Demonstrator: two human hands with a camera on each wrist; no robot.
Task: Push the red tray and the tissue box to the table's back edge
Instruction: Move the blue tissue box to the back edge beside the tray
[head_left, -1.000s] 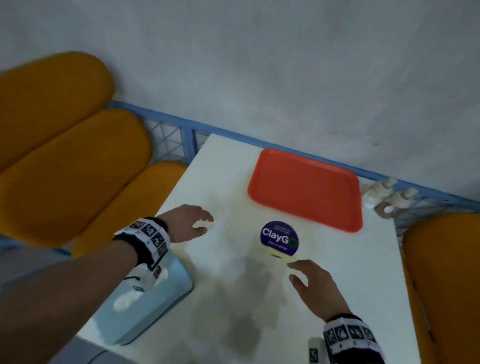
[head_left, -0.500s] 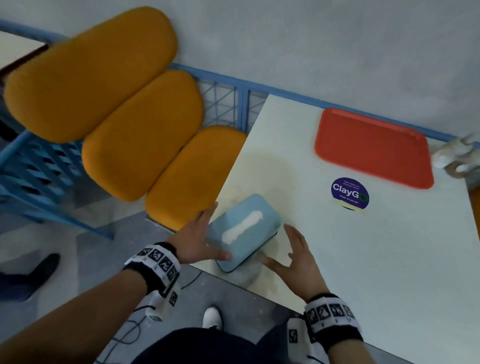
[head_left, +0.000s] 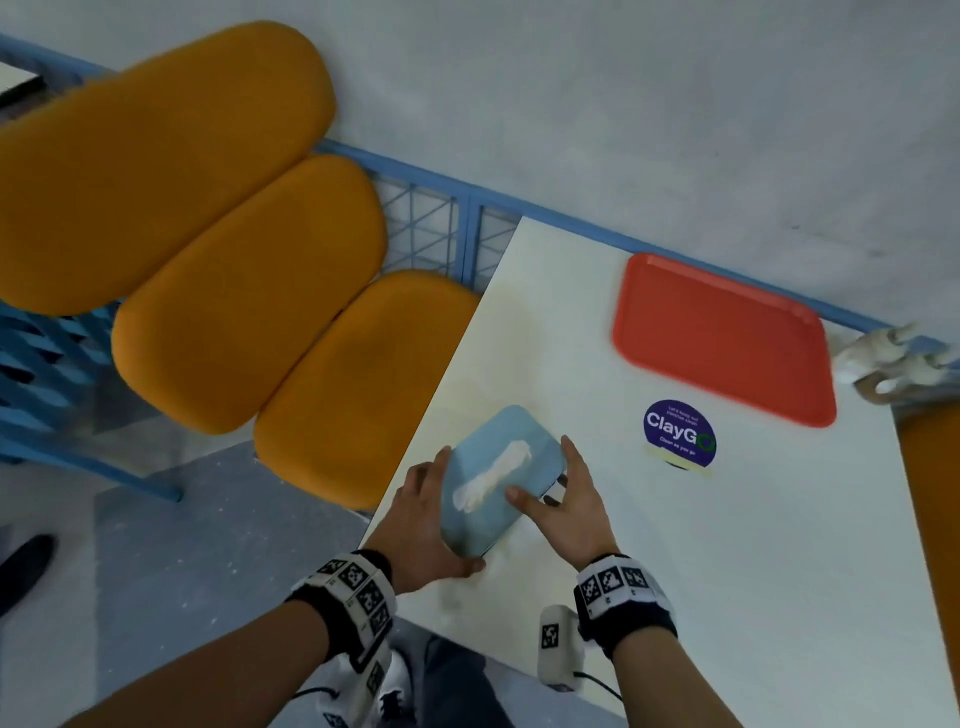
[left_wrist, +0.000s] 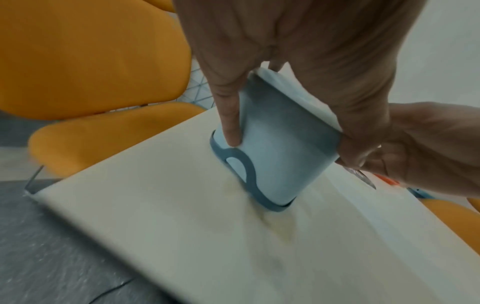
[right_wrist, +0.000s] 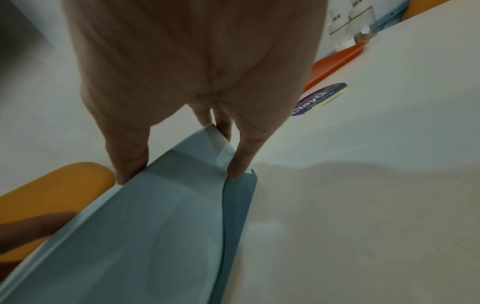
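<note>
**Hands on tissue box, near corner of table**

Cushions (head_left: 249, 291), orange, three of them, sat off the table's left side against a blue wire frame (head_left: 447, 228). Left hand (head_left: 421, 525) lay along the left flank of the tissue box (head_left: 498, 478), thumb wrapped under its near end, fingers straight against the side; in the left wrist view one finger (left_wrist: 230, 115) pressed flat down the box wall. Box pale blue, white tissue showing at the top slot, resting on the white table (head_left: 727, 597) near its front-left corner, well apart from the back edge. Right hand (head_left: 566, 499) gripped the box's right side, thumb over the top, fingers down the far flank. Purple round sticker (head_left: 679, 432) lay between box and tray. Red tray (head_left: 722, 338) sat at the table's back edge, beside the wall. White bottles (head_left: 883, 358), blurred, stood just right of the tray.
</note>
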